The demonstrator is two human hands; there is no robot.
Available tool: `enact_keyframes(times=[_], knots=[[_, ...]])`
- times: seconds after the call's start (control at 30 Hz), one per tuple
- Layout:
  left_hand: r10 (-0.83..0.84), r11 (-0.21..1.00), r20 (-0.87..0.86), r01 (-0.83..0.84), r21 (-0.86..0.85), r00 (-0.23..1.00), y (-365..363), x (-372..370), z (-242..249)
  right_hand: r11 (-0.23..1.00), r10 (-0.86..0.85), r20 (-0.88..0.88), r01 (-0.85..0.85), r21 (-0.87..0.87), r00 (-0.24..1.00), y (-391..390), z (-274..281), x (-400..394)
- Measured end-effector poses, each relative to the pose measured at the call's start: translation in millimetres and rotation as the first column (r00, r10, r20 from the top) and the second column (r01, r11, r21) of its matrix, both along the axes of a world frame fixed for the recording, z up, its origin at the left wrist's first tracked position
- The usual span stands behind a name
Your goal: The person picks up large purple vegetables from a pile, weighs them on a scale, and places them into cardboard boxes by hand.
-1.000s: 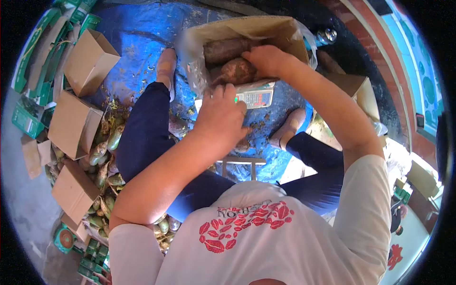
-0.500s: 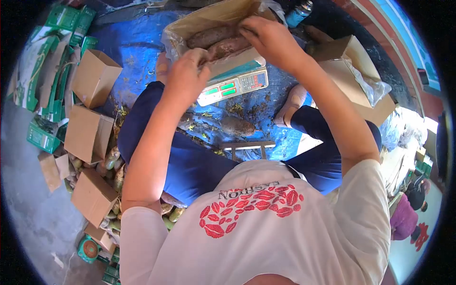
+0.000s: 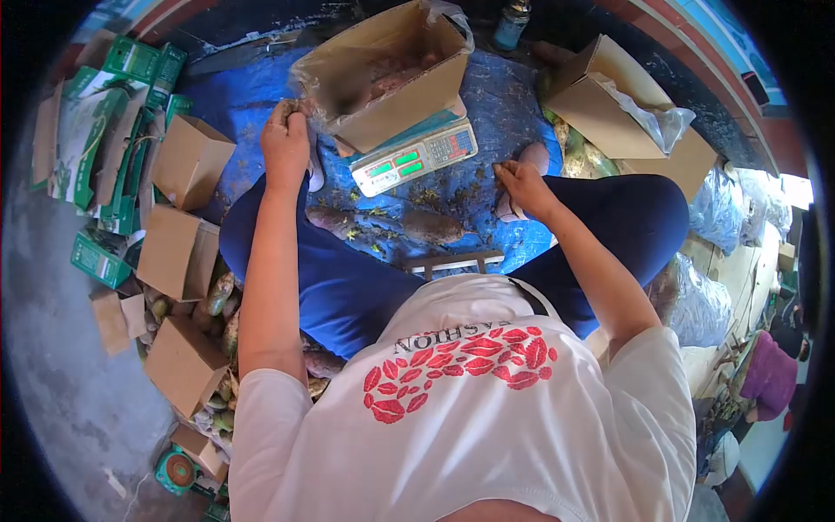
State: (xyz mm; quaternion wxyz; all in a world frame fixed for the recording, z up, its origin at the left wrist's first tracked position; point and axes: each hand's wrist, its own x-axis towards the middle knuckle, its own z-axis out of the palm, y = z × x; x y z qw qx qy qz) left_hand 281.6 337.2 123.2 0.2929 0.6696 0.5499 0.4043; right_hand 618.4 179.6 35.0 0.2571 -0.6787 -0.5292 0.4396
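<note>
A cardboard box [image 3: 396,113] with a clear plastic liner [image 3: 317,111] stands tilted on a digital scale [image 3: 413,161] with lit green displays. Long reddish-brown tubers [image 3: 396,83] lie inside, partly in shadow. My left hand [image 3: 285,143] is at the box's left corner, its fingers curled at the edge of the liner. Beside my right foot, my right hand [image 3: 526,189] hovers over the blue tarp [image 3: 483,96], fingers loosely apart with nothing visible in them. Another soil-covered tuber [image 3: 432,227] lies on the tarp between my legs.
Several cardboard boxes [image 3: 178,252] and green cartons [image 3: 100,257] stand at the left, with tubers heaped beside them. A lined box [image 3: 609,100] sits at the right. Behind the scale is a blue bottle [image 3: 511,26]. A person in purple [image 3: 770,374] is at the far right.
Both hands have left the tubers in the box. The left moved to the box's left corner; the right came down and back beside my foot. The box now sits more tilted.
</note>
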Motion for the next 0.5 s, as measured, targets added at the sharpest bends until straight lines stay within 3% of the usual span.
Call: enact_keyframes(times=[0.13,0.43,0.5], knots=[[0.054,0.992,0.192,-0.031,-0.119,0.98,-4,-1,0,0.995,0.104,0.164,-0.101,-0.026,0.981,-1,-9,-4],[0.148,0.976,0.1,-0.129,-0.177,0.984,-7,-10,-10,0.983,0.158,0.304,-0.12,-0.139,0.939,0,-7,4],[0.178,0.964,0.161,-0.139,-0.227,0.971,-7,-11,-11,0.981,0.176,0.344,-0.192,0.011,0.922,-3,-15,5]])
